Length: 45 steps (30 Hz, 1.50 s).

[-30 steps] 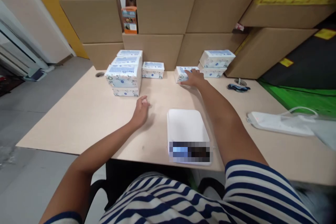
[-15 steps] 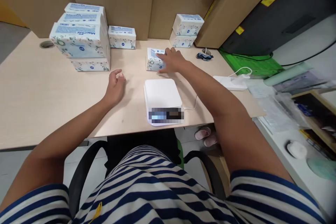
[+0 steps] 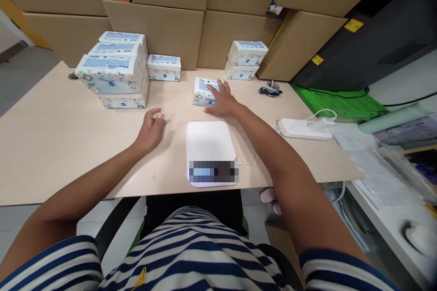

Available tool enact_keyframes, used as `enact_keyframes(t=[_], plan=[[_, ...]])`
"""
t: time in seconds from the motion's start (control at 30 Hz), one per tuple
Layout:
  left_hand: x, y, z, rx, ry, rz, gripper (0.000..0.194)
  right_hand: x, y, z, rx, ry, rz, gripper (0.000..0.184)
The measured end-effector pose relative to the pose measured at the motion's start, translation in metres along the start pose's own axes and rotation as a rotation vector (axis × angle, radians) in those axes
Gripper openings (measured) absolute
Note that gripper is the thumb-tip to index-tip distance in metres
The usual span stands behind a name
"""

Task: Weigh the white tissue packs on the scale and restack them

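My right hand [image 3: 223, 100] is over the right end of a white tissue pack [image 3: 202, 95] with a blue label and leaf print. Its thumb lies along the pack's front lower edge, and its fingers reach across the top. The hand hides the pack's right part. Nearer to me lies a white digital scale [image 3: 210, 141] with nothing on its plate; its display is blurred out. Left of the scale, my left hand [image 3: 150, 131] rests over the table, loosely curled with fingers apart and holding nothing.
Several tissue packs [image 3: 109, 84] are stacked at the left, with a single pack [image 3: 164, 70] beside them. Two more packs [image 3: 241, 72] stand stacked at the back right. Cardboard boxes [image 3: 157, 32] wall the rear. A power strip [image 3: 303, 128] and a dark cloth band [image 3: 270, 92] lie rightward.
The view has tilted up, so everything sits lower in the picture. The tissue pack under my right hand appears slightly farther from the scale. My left hand stays about where it was.
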<state>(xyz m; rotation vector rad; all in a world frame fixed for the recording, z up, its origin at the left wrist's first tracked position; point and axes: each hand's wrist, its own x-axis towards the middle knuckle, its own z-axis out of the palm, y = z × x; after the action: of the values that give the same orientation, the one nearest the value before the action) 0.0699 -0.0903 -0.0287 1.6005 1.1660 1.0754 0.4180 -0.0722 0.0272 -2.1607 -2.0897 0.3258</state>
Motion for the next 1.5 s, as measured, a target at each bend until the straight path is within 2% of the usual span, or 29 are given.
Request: enact_keyframes(t=[0.17,0.3,0.43,0.57,0.63,0.73,0.77,0.87,0.97,1.13,1.23,1.37,1.5], plan=[[0.001,0.0,-0.001,-0.014,0.008,-0.006,0.05,-0.005,-0.004,0.001,0.002,0.021,0.011,0.116],[-0.001,0.005,-0.001,0.01,0.007,-0.025,0.046,-0.006,-0.005,-0.003,-0.021,-0.004,0.011,0.117],[-0.003,0.011,0.001,0.038,0.019,-0.043,0.049,0.002,-0.009,-0.021,-0.134,-0.042,0.013,0.108],[-0.004,0.013,0.001,0.036,0.016,-0.035,0.051,0.027,-0.022,-0.037,-0.198,-0.04,0.017,0.092],[-0.004,0.012,0.001,0.035,0.005,-0.021,0.05,0.045,-0.026,-0.034,-0.201,-0.056,0.057,0.108],[-0.002,0.009,0.002,0.035,0.0,-0.007,0.05,0.07,-0.023,-0.015,-0.156,-0.054,0.113,0.15],[-0.002,0.008,0.003,0.033,-0.001,-0.006,0.05,0.077,-0.019,-0.007,-0.133,-0.038,0.11,0.159],[-0.001,0.005,0.006,0.023,-0.016,0.006,0.05,0.089,-0.006,0.01,-0.088,-0.01,0.071,0.167],[-0.001,0.002,0.006,0.013,-0.009,0.024,0.051,0.088,-0.002,0.012,-0.055,0.008,0.053,0.168],[-0.002,0.003,0.004,-0.009,-0.02,0.0,0.053,0.056,-0.02,-0.012,-0.079,-0.002,0.056,0.159],[-0.004,0.004,0.004,0.011,-0.02,0.007,0.054,0.022,-0.031,-0.039,-0.112,0.026,-0.057,0.146],[-0.006,0.007,0.005,0.029,-0.039,0.032,0.056,-0.048,-0.045,-0.073,-0.112,0.012,-0.309,0.13],[-0.01,0.011,0.004,0.068,-0.09,0.104,0.055,-0.124,-0.06,-0.081,-0.174,-0.045,-0.451,0.114]])
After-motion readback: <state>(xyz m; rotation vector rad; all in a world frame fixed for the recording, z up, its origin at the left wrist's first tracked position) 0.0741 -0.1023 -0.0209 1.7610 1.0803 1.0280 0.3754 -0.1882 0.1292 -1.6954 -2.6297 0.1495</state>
